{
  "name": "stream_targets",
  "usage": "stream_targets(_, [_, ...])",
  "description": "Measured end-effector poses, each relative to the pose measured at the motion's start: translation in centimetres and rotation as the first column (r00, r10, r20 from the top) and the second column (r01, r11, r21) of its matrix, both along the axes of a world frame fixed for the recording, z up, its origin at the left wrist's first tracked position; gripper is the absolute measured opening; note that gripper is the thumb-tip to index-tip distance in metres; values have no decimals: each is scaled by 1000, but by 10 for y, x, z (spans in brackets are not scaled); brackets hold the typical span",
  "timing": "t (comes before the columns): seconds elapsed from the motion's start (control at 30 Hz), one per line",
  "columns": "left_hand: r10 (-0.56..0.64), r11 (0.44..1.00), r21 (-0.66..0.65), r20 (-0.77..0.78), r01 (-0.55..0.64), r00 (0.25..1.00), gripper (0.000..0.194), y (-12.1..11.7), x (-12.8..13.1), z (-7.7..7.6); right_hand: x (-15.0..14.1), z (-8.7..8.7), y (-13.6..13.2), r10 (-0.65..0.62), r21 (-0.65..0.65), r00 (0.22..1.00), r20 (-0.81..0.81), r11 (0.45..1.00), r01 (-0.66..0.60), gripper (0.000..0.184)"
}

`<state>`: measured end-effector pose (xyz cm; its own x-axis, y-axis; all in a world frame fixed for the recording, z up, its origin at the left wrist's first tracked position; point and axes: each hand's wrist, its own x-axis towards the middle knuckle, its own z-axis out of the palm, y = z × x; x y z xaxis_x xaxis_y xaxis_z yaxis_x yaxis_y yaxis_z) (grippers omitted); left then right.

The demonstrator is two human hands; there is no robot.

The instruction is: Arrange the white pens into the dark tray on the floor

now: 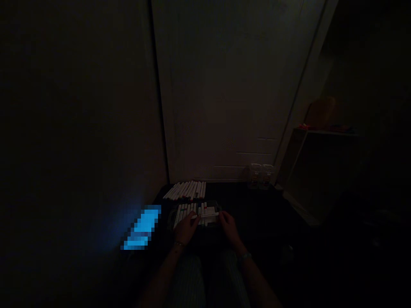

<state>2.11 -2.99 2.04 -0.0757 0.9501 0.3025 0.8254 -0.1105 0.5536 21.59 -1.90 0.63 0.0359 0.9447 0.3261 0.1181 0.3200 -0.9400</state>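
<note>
A white marker (208,214) lies crosswise between my two hands, above a clear case (212,203). My left hand (186,226) pinches its left end, and the fingers of my right hand (227,223) are closed at its right end. Beneath, several white markers (183,210) stand side by side in the left and middle of the case. A pale bare patch of the case shows to their right. Behind it, a row of more white markers (186,190) with coloured ends lies on the dark table. Dim light hides the fingertips' detail.
A glowing blue screen (143,229), blurred into blocks, is at the left. Two clear plastic containers (260,176) stand at the back right against the wall panel (231,94). Further right is a shelf unit (321,158) with an orange object (321,112) on top.
</note>
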Motion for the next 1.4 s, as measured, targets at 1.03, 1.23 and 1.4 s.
stream_targets(1.03, [-8,1000,-4,20,8,1000,37,2,-1,-4,1,-4,3,-28,16,991,134,1000,26,41])
stream_targets(1.23, [-31,999,19,23,30,999,36,5,-3,-7,-1,-4,3,-48,35,988,148,998,44,41])
stream_targets(1.4, [-17,1000,-9,48,17,999,38,6,-3,-7,-3,-4,2,-57,45,984,166,998,51,42])
